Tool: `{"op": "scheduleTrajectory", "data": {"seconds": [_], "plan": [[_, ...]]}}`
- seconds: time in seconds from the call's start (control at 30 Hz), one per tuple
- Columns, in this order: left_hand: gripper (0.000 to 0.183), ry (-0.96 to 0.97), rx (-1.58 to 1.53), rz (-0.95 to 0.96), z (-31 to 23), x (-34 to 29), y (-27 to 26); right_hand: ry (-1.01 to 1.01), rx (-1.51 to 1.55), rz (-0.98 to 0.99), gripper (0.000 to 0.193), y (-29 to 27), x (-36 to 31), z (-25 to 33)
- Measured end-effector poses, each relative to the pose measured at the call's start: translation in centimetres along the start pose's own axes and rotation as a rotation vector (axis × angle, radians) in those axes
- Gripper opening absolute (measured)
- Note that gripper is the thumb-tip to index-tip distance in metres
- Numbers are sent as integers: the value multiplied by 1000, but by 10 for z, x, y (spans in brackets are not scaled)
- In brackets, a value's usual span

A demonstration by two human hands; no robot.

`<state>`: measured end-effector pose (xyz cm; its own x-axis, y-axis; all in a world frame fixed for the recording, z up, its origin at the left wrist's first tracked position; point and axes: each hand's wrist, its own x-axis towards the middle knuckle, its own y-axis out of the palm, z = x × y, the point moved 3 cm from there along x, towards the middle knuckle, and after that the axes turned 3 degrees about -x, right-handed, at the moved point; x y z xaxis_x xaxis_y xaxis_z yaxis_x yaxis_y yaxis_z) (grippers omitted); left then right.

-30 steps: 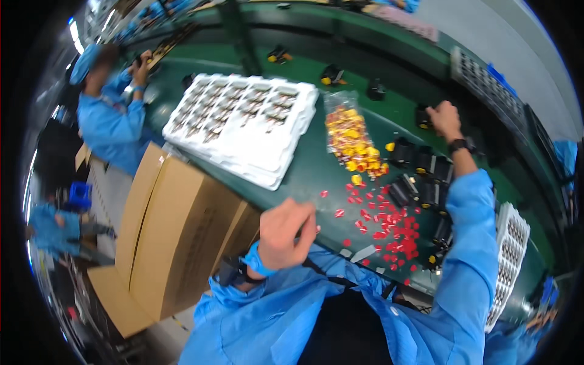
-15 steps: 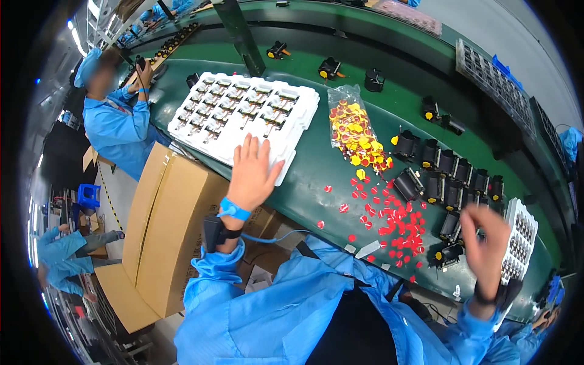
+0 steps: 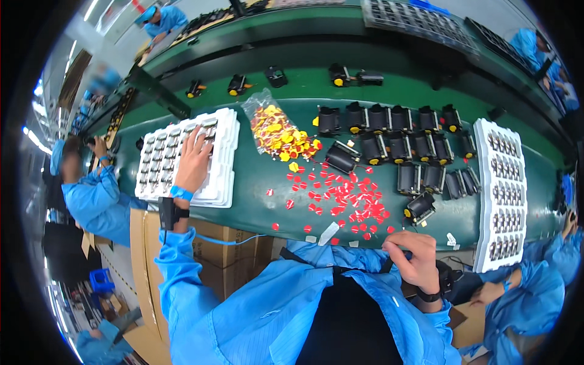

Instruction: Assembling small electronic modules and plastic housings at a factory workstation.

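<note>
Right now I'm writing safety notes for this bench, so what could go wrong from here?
Loose red discs lie near the front edge of the bench, close to the right hand, which might brush some off.

The left hand is over the left white tray, so its fingers could nudge small parts out of place.

The blue cord below that hand passes in front of the cardboard box and might snag.

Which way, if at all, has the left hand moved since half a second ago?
Yes: against the white tray, the left hand has moved farther over it, from its bare near area toward the small components set in it.
</note>
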<state>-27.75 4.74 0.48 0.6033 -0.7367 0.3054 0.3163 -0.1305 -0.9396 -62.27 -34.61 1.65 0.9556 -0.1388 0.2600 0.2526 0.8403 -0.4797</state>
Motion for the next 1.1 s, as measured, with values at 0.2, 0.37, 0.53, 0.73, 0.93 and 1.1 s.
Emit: {"op": "scheduleTrajectory", "data": {"seconds": [0.2,0.37,0.53,0.73,0.93,1.1], "plan": [[33,-125,-345,130,15,7,0,-89,140,-29,4,19,6,-4],[36,-25,-230,262,21,18,-5,-98,139,39,4,30,10,5],[36,4,-216,-101,-19,16,-60,-118,145,-38,4,29,7,2],[26,397,-451,-277,-193,2,-100,-144,368,49,52,50,48,37],[33,661,-758,-429,-267,13,-91,-145,546,197,79,43,44,23],[35,581,-1016,-395,-285,22,-78,-142,613,81,79,35,33,11]]}}
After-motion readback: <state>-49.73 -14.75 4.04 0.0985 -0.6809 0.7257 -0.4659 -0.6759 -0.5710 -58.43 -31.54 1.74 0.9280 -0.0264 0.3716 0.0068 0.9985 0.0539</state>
